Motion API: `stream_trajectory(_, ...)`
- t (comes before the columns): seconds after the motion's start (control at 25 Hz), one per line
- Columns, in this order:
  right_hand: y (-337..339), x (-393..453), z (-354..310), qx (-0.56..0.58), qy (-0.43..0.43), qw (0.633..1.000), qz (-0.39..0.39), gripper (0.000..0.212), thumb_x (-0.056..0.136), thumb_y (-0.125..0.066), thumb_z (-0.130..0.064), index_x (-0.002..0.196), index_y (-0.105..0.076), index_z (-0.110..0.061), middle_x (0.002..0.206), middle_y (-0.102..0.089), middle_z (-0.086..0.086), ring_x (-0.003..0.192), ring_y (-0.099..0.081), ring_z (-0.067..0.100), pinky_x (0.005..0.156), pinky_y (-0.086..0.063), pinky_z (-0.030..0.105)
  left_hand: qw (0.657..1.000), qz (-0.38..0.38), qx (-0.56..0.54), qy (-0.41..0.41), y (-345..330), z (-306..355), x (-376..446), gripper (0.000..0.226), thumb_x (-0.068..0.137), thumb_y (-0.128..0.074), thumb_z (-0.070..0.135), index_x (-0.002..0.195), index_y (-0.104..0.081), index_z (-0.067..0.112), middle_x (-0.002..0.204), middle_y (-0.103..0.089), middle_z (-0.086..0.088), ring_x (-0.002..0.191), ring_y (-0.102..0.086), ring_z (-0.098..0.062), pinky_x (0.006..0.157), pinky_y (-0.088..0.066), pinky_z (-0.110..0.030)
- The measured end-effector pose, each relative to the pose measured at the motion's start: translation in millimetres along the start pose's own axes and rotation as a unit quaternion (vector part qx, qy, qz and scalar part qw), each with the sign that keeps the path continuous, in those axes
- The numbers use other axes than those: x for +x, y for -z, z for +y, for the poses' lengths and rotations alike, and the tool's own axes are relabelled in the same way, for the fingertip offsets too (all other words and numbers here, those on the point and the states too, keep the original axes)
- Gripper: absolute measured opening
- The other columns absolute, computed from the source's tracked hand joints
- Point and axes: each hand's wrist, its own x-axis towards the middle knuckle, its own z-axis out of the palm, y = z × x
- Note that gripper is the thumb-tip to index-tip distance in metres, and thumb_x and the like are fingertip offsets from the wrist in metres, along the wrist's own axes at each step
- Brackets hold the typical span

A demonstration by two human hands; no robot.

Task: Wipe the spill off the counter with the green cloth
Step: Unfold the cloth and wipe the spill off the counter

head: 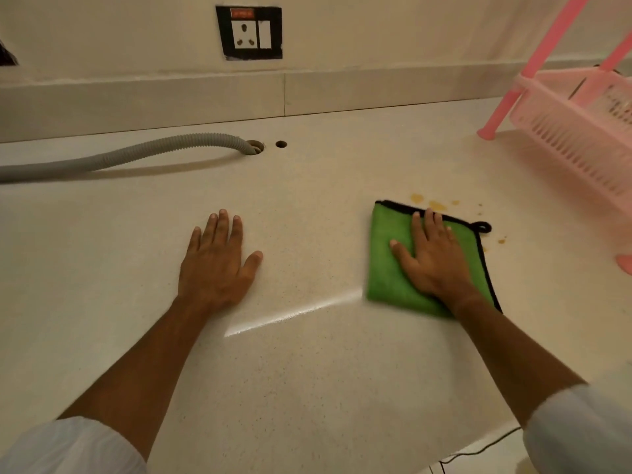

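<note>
A folded green cloth [390,261] with black trim lies flat on the cream counter [307,364], right of centre. My right hand [432,258] presses flat on top of it, fingers spread and pointing away from me. Yellow-orange spill drops [431,202] sit just beyond the cloth's far edge, and smaller spots [501,240] lie to its right. My left hand [219,261] rests palm down on the bare counter, fingers apart, holding nothing.
A grey corrugated hose [130,155] runs from the left into a hole [254,147] in the counter; a smaller hole [281,144] is beside it. A pink plastic rack [574,121] stands at the right. A wall socket [249,32] is above the backsplash.
</note>
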Motion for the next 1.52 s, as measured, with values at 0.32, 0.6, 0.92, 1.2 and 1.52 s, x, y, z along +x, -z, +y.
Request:
stream_trajectory(0.32, 1, -6, -10, 0.024, 0.174, 0.984, -0.016, 0.083, 0.092, -0.015, -0.069, 0.155, -0.014, -0.016, 0.164, -0.008, 0.010, 0.151, -0.003, 0.021, 0.122, -0.003, 0.036, 1.000, 0.010, -0.006, -0.006, 0, -2, 1, 0.086, 0.084, -0.004, 0.066, 0.153, 0.007, 0.016, 0.163, 0.010, -0.008, 0.150, 0.009, -0.020, 0.122, 0.002, -0.041)
stream_trajectory(0.6, 11, -23, 33, 0.053, 0.088, 0.995, 0.005, 0.065, 0.101, -0.025, -0.051, 0.155, -0.018, -0.014, 0.164, -0.009, 0.008, 0.151, -0.005, 0.019, 0.122, -0.002, 0.032, 1.000, -0.010, -0.008, 0.001, 5, 1, 0, 0.077, 0.094, -0.015, 0.058, 0.153, 0.006, 0.013, 0.163, 0.011, -0.009, 0.150, 0.011, -0.021, 0.122, 0.002, -0.043)
stream_trajectory(0.92, 1, -21, 40, 0.051, -0.075, 0.996, 0.026, 0.060, 0.104, -0.020, -0.037, 0.152, -0.019, -0.002, 0.162, -0.013, 0.019, 0.151, -0.009, 0.029, 0.123, -0.007, 0.043, 0.998, -0.001, -0.035, -0.052, 10, 56, 16, 0.081, 0.092, -0.017, 0.061, 0.152, 0.008, 0.012, 0.162, 0.015, -0.010, 0.149, 0.015, -0.022, 0.122, 0.006, -0.043)
stream_trajectory(1.2, 3, 39, 55, 0.021, -0.094, 0.995, -0.002, 0.108, 0.082, -0.009, -0.081, 0.153, -0.006, 0.000, 0.162, -0.003, 0.022, 0.151, -0.002, 0.031, 0.122, -0.003, 0.042, 0.998, 0.012, -0.025, -0.062, -7, 76, 16, 0.087, 0.085, -0.008, 0.067, 0.151, 0.012, 0.015, 0.162, 0.015, -0.008, 0.149, 0.015, -0.021, 0.122, 0.005, -0.042)
stream_trajectory(1.52, 4, 35, 45, 0.009, 0.032, 0.999, -0.020, 0.080, 0.095, -0.012, -0.063, 0.155, -0.004, -0.011, 0.164, 0.000, 0.013, 0.151, 0.004, 0.022, 0.122, 0.003, 0.038, 0.997, 0.017, -0.034, -0.071, -7, 72, 19, 0.088, 0.083, -0.008, 0.070, 0.152, 0.011, 0.018, 0.163, 0.013, -0.006, 0.149, 0.014, -0.017, 0.123, 0.003, -0.040)
